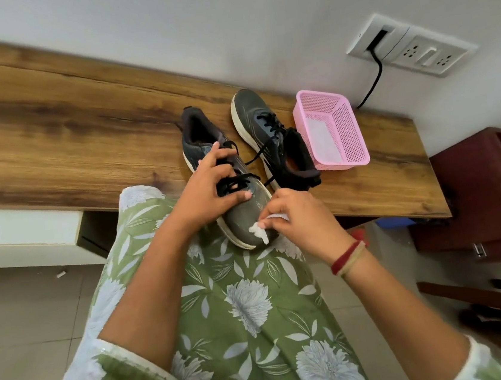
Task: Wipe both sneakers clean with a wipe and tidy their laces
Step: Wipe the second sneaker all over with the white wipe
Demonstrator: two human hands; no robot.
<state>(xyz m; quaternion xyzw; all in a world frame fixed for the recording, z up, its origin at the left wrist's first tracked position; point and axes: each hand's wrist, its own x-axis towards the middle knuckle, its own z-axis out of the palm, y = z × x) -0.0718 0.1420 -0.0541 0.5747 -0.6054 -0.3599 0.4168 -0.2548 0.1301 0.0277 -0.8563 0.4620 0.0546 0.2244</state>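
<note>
Wide wooden desk (81,140) runs along a pale wall (223,21), tiled floor (31,308) below, and the person's green floral dress (240,300) fills the near middle. On the right, past the desk's end, stands a maroon cabinet (487,200). Up on the wall sits a white socket panel (414,46), with a black cable (377,78) dropping from it behind the desk. A pink mesh basket (350,134) sits at the far right of the desk with something white lying in it. Just left of it, the second sneaker (261,116) lies toe pointing far, heel close against the basket, though contact is hard to judge; its black laces trail loose toward the near shoe. And here's the action: the near sneaker (246,218), dark grey with a pale sole, lies heel far and toe near, the toe jutting over the desk's near edge. The left hand (209,191) grips it across the top, fingers curled over the black laces (233,185), thumb laid on the upper. The right hand (302,218), red and tan bands (347,258) at the wrist, pinches a crumpled white wipe (260,231) and presses it on the toe cap, near the sole's rim.
</note>
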